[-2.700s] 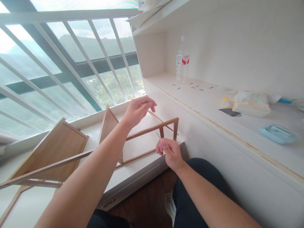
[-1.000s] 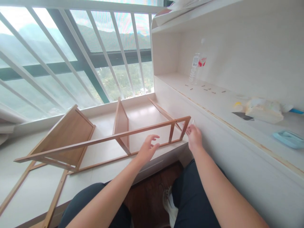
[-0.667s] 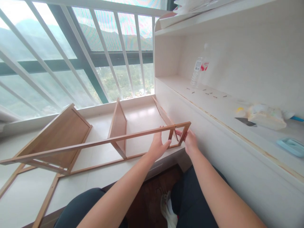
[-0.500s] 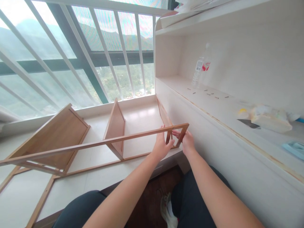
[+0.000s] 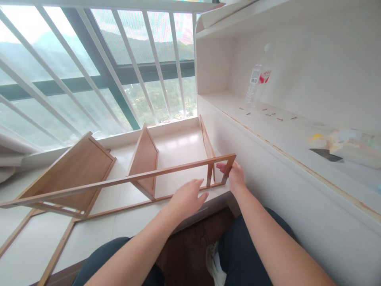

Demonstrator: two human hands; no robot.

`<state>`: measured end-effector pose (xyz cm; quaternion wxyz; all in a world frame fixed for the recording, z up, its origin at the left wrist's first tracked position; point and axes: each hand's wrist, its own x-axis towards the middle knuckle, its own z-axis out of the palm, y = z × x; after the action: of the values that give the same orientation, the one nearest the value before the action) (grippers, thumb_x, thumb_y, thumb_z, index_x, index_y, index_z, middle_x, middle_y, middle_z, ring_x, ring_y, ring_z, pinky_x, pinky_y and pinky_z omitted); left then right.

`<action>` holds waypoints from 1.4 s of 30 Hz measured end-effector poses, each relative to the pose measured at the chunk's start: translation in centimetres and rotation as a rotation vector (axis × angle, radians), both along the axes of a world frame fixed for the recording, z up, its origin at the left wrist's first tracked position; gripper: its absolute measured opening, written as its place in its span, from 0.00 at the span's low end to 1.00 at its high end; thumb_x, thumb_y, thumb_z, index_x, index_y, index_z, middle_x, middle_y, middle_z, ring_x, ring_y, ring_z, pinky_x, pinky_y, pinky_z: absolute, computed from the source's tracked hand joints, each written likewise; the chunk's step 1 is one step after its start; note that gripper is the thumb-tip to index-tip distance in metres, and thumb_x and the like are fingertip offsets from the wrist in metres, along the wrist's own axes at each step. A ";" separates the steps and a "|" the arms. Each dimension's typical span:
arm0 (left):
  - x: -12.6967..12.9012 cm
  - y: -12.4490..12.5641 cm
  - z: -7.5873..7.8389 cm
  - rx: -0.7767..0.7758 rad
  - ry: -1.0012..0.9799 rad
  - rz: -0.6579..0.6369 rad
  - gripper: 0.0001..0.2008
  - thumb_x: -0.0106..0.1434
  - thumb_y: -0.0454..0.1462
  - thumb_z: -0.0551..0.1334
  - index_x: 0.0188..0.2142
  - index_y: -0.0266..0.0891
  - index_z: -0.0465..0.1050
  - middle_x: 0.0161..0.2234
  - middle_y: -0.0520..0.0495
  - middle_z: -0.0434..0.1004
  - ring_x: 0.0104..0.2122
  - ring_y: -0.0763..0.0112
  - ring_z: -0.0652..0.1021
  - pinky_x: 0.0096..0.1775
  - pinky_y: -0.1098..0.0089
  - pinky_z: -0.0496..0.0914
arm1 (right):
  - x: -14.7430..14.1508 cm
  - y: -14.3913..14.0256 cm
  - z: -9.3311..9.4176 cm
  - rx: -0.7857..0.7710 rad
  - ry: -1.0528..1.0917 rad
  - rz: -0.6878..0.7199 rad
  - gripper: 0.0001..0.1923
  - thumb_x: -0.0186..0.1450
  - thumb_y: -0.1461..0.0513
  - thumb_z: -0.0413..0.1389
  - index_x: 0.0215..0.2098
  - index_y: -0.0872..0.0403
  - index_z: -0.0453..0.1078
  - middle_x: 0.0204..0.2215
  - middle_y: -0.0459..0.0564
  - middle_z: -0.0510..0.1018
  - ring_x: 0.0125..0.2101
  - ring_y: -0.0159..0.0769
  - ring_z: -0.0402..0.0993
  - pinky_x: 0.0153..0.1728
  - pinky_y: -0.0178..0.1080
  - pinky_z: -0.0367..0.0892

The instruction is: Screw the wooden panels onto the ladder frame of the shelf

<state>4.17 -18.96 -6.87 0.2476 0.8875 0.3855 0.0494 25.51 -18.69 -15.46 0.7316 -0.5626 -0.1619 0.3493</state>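
Note:
A wooden shelf frame (image 5: 175, 169) lies on its side on the white window ledge, its shelf panels standing upright between the long rails. At its right end, my right hand (image 5: 236, 177) is around the short end bar (image 5: 228, 170), with the fingers reaching through the opening; the thumb is hidden. My left hand (image 5: 188, 198) hovers in front of the lower rail, holding nothing, thumb and fingers apart. Nearest to it are the middle shelf panel (image 5: 145, 159) and a short crosspiece (image 5: 210, 174). A larger wooden panel (image 5: 70, 171) leans at the left.
To the right runs a white cabinet shelf (image 5: 220, 99) with several screws (image 5: 268, 115), a clear plastic bottle (image 5: 256, 85) and a blurred plastic bag (image 5: 354, 145). White bars (image 5: 131, 51) line the window behind the ledge. Another wooden frame piece (image 5: 58, 252) lies at lower left.
My left hand has drawn back from the frame's right end, toward the left and nearer to me. My right hand stays at the end bar. The view has shifted slightly.

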 end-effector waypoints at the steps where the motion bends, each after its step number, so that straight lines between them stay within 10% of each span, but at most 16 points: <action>1: -0.5 -0.9 1.8 0.008 0.047 -0.043 0.19 0.69 0.46 0.55 0.52 0.43 0.77 0.51 0.41 0.81 0.51 0.50 0.79 0.52 0.53 0.72 | 0.1 0.0 0.0 0.005 -0.020 -0.009 0.13 0.60 0.54 0.54 0.31 0.55 0.74 0.26 0.52 0.84 0.31 0.42 0.82 0.37 0.42 0.73; 5: -0.3 -2.7 7.1 0.316 -0.171 -0.152 0.15 0.71 0.43 0.54 0.36 0.44 0.79 0.38 0.47 0.83 0.42 0.62 0.79 0.45 0.62 0.72 | 0.7 -0.3 0.0 0.019 -0.201 -0.104 0.17 0.65 0.51 0.50 0.30 0.53 0.72 0.29 0.51 0.84 0.33 0.42 0.80 0.38 0.42 0.71; 11: 2.0 1.1 7.5 0.695 -0.221 -0.158 0.15 0.69 0.42 0.60 0.54 0.46 0.73 0.63 0.45 0.70 0.64 0.55 0.67 0.61 0.52 0.63 | 1.1 -3.1 1.6 -0.001 -0.714 -0.283 0.25 0.73 0.47 0.43 0.33 0.53 0.72 0.33 0.52 0.81 0.38 0.42 0.76 0.45 0.43 0.67; 20: 3.6 3.8 6.4 0.529 0.003 -0.289 0.22 0.70 0.37 0.56 0.63 0.45 0.64 0.70 0.48 0.60 0.69 0.61 0.61 0.58 0.57 0.71 | 0.3 -7.8 4.6 0.170 -1.204 -0.187 0.16 0.74 0.55 0.49 0.31 0.52 0.70 0.36 0.52 0.77 0.41 0.43 0.72 0.46 0.45 0.65; 28: 4.0 4.6 5.7 0.474 -0.056 -0.260 0.23 0.73 0.38 0.52 0.65 0.46 0.64 0.69 0.52 0.62 0.67 0.66 0.66 0.60 0.62 0.71 | -1.0 -6.4 9.1 0.389 -1.308 0.114 0.14 0.74 0.59 0.49 0.31 0.50 0.67 0.32 0.51 0.76 0.35 0.40 0.72 0.39 0.45 0.68; 42: 4.5 4.6 6.1 0.393 -0.024 -0.199 0.23 0.71 0.37 0.53 0.64 0.50 0.67 0.68 0.58 0.61 0.64 0.67 0.70 0.61 0.65 0.70 | -0.4 -6.8 8.0 0.360 -1.153 0.409 0.12 0.74 0.61 0.51 0.30 0.51 0.65 0.32 0.50 0.75 0.33 0.38 0.72 0.37 0.42 0.67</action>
<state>8.66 -14.39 -0.74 0.0781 0.9517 0.2761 0.1094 25.16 -25.48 -7.46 0.5288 -0.4860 -0.6899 0.0905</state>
